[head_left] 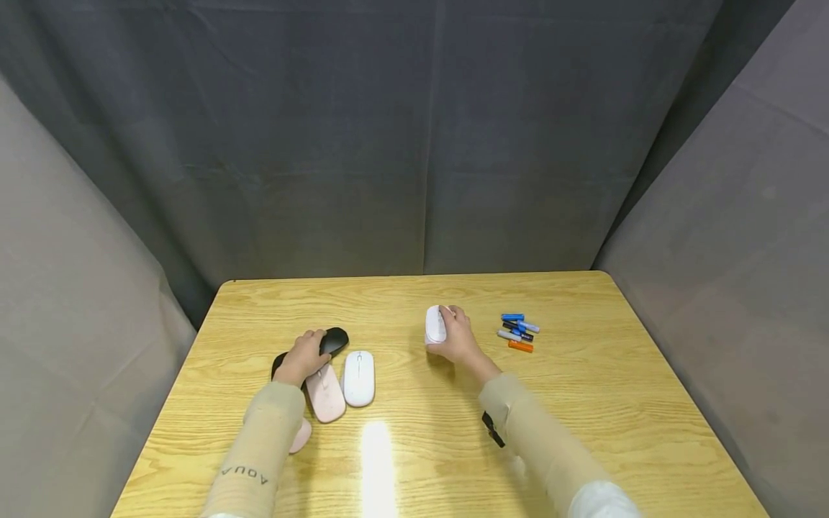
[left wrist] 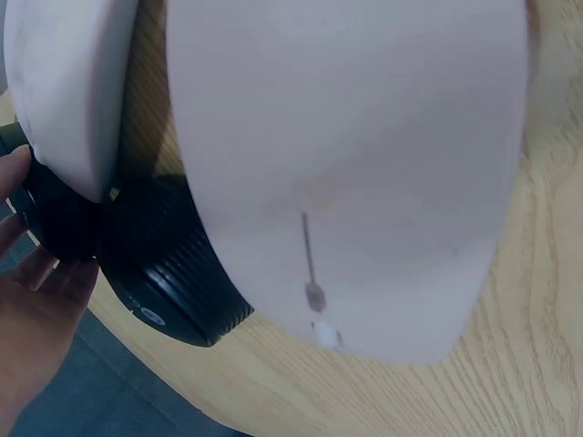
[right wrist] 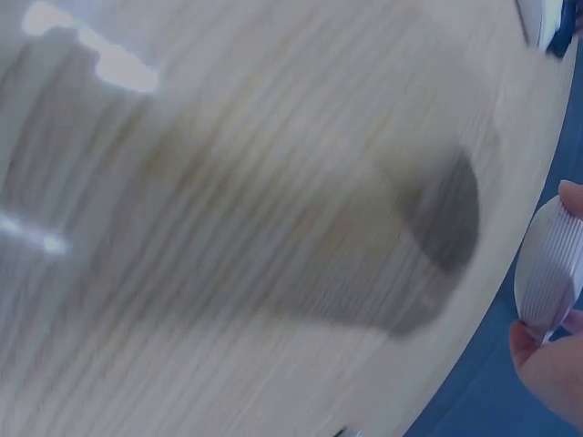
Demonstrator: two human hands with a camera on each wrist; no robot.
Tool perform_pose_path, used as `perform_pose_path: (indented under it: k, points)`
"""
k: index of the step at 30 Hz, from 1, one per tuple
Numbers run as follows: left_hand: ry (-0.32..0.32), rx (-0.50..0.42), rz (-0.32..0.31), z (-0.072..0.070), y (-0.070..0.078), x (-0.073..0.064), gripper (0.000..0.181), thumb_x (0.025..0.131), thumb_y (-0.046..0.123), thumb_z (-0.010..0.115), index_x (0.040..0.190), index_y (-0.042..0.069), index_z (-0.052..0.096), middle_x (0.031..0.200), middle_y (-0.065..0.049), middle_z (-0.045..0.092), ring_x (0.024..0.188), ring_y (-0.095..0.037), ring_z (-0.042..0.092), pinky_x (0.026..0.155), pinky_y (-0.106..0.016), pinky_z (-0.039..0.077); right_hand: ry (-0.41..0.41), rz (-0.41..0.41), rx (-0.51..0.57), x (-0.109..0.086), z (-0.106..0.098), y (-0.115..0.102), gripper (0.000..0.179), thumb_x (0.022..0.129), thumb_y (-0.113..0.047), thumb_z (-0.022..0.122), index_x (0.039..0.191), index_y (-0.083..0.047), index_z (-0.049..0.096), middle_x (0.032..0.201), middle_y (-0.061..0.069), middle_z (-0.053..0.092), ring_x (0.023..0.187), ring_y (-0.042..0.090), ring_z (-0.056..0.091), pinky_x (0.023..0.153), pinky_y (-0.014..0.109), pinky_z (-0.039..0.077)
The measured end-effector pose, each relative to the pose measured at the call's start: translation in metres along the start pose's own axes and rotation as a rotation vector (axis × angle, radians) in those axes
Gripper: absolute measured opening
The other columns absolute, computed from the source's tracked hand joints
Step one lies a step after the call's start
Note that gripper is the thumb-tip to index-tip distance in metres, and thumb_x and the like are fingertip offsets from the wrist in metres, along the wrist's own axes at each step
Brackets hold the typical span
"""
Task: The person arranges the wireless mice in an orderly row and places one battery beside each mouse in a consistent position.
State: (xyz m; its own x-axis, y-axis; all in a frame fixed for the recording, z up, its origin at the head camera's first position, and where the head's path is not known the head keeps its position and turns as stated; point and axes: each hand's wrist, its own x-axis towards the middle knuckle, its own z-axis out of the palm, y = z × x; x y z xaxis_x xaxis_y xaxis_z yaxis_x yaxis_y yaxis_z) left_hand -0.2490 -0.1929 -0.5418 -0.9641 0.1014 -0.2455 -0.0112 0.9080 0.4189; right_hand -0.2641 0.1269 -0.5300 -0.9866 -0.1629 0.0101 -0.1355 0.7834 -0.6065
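One white mouse (head_left: 435,327) pinched between the right fingers (head_left: 447,316), one black mouse (head_left: 335,340) gripped between the left fingers (head_left: 315,337).

White mouse (head_left: 435,326), side ribbed, gripped in right hand (head_left: 460,342); black rounded mouse (head_left: 335,340), well apart, held in left hand (head_left: 303,358).

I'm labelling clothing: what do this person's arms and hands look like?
The left hand and right hand are ungloved. The left sleeve is beige with dark lettering; the right sleeve, also beige, has white fabric at its upper end and a black piece beside it.
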Motion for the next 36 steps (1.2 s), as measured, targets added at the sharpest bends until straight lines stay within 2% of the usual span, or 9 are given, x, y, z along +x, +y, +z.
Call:
perform_pose_path:
  k: [9, 17, 26, 31, 36]
  points:
    - [0.001, 0.005, 0.003, 0.000, 0.000, 0.001, 0.060, 0.089, 0.019, 0.059, 0.139, 0.001, 0.032, 0.136, -0.025, 0.034, 0.123, -0.042, 0.033, 0.093, -0.054, 0.036, -0.054, 0.068, -0.048, 0.010, -0.017, 0.034, 0.089, 0.071, -0.022, 0.077, 0.141, -0.002, 0.027, 0.142, 0.024, 0.020, 0.126, 0.040, 0.025, 0.096, 0.050, 0.036]
    - [0.010, 0.008, 0.006, -0.001, 0.003, -0.001, 0.059, 0.088, 0.019, 0.060, 0.138, 0.001, 0.033, 0.135, -0.025, 0.036, 0.122, -0.042, 0.035, 0.093, -0.055, 0.036, -0.109, 0.118, -0.058, 0.004, -0.023, 0.053, 0.087, 0.072, -0.019, 0.077, 0.141, 0.002, 0.027, 0.142, 0.028, 0.020, 0.125, 0.043, 0.026, 0.099, 0.053, 0.030]
    - [0.014, 0.017, 0.002, -0.001, 0.003, 0.000, 0.058, 0.088, 0.019, 0.059, 0.138, 0.002, 0.034, 0.134, -0.025, 0.036, 0.121, -0.041, 0.036, 0.092, -0.054, 0.037, -0.166, 0.105, -0.075, 0.001, -0.024, 0.066, 0.086, 0.073, -0.021, 0.076, 0.140, 0.002, 0.028, 0.142, 0.027, 0.023, 0.126, 0.043, 0.027, 0.099, 0.053, 0.030]
    - [0.012, 0.026, 0.006, -0.001, 0.004, -0.001, 0.058, 0.089, 0.019, 0.059, 0.138, 0.001, 0.033, 0.134, -0.025, 0.036, 0.121, -0.042, 0.036, 0.092, -0.054, 0.037, -0.192, 0.079, -0.046, -0.004, -0.025, 0.069, 0.086, 0.073, -0.019, 0.076, 0.140, 0.004, 0.028, 0.138, 0.028, 0.028, 0.122, 0.041, 0.034, 0.098, 0.052, 0.032]
    - [0.010, 0.036, 0.007, 0.000, 0.004, -0.002, 0.059, 0.088, 0.019, 0.059, 0.138, 0.001, 0.033, 0.134, -0.025, 0.036, 0.121, -0.042, 0.036, 0.091, -0.055, 0.038, -0.213, 0.076, -0.004, -0.007, -0.026, 0.070, 0.085, 0.074, -0.017, 0.075, 0.140, 0.004, 0.026, 0.140, 0.028, 0.026, 0.122, 0.041, 0.034, 0.099, 0.052, 0.031]
